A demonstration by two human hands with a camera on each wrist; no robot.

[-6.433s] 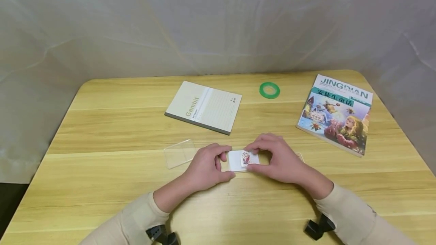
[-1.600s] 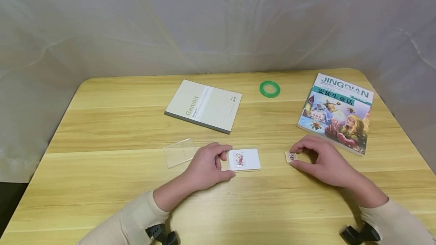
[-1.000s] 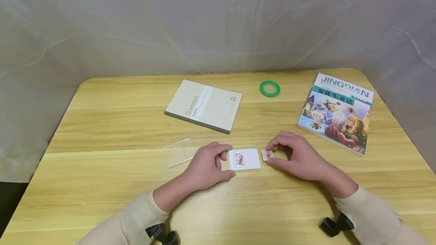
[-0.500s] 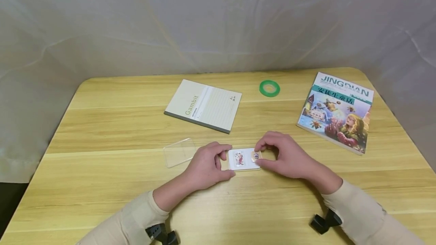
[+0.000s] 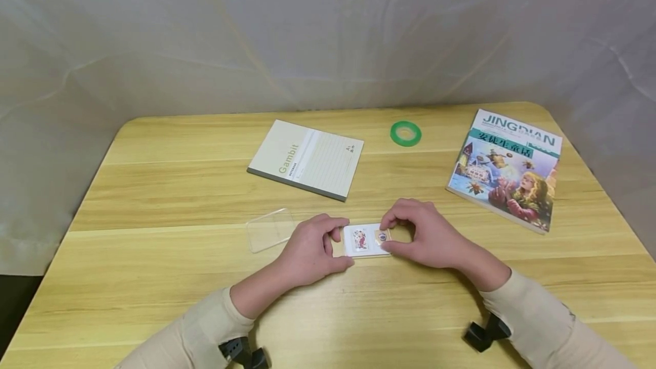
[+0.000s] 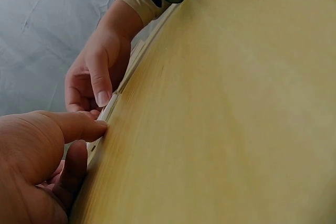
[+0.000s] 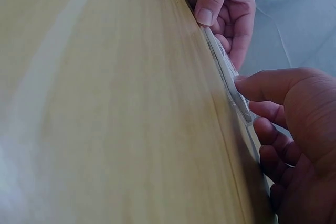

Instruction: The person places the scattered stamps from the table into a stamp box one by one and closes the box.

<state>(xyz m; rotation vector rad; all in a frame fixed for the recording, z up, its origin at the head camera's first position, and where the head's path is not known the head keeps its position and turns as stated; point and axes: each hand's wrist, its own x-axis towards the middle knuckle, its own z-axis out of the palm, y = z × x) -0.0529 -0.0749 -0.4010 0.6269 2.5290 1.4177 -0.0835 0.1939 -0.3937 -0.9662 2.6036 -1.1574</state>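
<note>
In the head view a white rectangular card (image 5: 374,249) in a thin clear holder lies flat on the table. My left hand (image 5: 311,252) grips its left end, index finger at the far edge, thumb at the near edge. A small stamp-like picture piece (image 5: 361,240), white with red figures, lies on the card's left half. Over the right half, my right hand (image 5: 433,238) pinches a second small piece (image 5: 381,236), beige with a dark round emblem, between thumb and index finger. The right wrist view shows the card's thin edge (image 7: 223,66) between both hands.
A clear plastic cover (image 5: 269,232) lies just left of my left hand on the wooden table (image 5: 328,323). Farther back are a beige notebook (image 5: 312,158), a green tape roll (image 5: 405,134) and, to the right, a picture book (image 5: 504,169).
The red-figured piece has moved from the card's right side to its left. My right hand has brought the beige piece from the right onto the card's right half. My left hand has stayed put.
</note>
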